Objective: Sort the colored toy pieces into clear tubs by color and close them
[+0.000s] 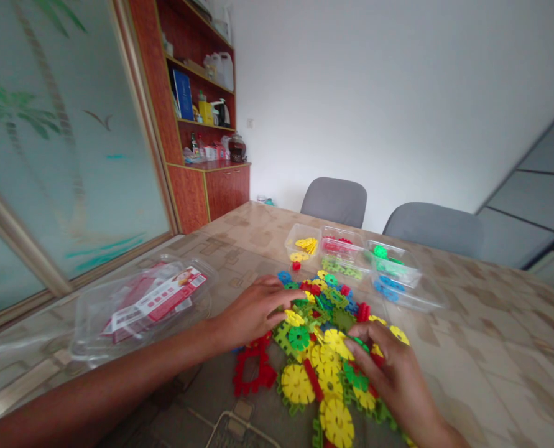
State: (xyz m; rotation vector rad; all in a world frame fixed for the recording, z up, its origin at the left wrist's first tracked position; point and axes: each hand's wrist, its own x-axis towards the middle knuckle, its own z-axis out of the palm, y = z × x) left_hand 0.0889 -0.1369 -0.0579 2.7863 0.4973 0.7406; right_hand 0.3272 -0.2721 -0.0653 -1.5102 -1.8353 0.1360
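Observation:
A loose pile of notched plastic building pieces, with yellow discs [298, 384], green discs [298, 338] and light-green squares [283, 339], lies between my hands. My left hand [253, 309] reaches over the pile's left side, thumb and forefinger apart near a small yellow disc [294, 318]. On the right, my right hand [393, 361] has thumb and forefinger closed at the edge of a larger yellow disc [336, 343]. A green piece [360, 343] shows between those fingers; whether it is gripped too is unclear. Red frame-shaped pieces [253, 370] lie below my left hand.
Behind the pile, clear plastic boxes hold sorted pieces: yellow [307, 245], red [337, 242], light green [342, 269], green [388, 260] and blue [388, 288]. At left lies a clear container [90, 323] with red-and-white packaging [158, 298]. Grey chairs [335, 198] stand beyond the table.

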